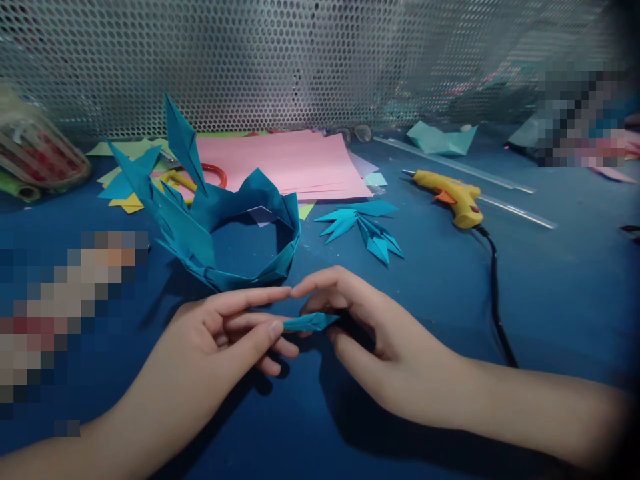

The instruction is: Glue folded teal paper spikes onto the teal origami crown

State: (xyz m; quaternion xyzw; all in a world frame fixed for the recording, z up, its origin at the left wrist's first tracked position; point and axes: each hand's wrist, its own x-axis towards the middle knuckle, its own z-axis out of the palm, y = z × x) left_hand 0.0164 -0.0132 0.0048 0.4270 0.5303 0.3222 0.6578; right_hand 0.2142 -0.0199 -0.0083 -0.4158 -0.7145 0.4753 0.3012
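A small folded blue paper piece (313,322), narrow and pointed at its right end, lies level between my hands. My left hand (225,333) pinches its left end between thumb and fingers. My right hand (377,340) curves around the pointed end, with thumb and fingers apart. The right index fingertip meets or nearly meets the left one above the paper; whether the other right fingers touch it from behind, I cannot tell. Just beyond stands a ring-shaped blue paper crown (255,275) with tall points on its left. A spray of folded blue paper pieces (373,230) rests right of it.
To the right lies a yellow glue gun (450,193) with a black cord (495,293), near clear glue sticks (517,211). Pink paper sheets (290,163) and red-handled scissors (215,175) are behind the crown. A perforated metal panel (250,67) backs the blue table (280,427).
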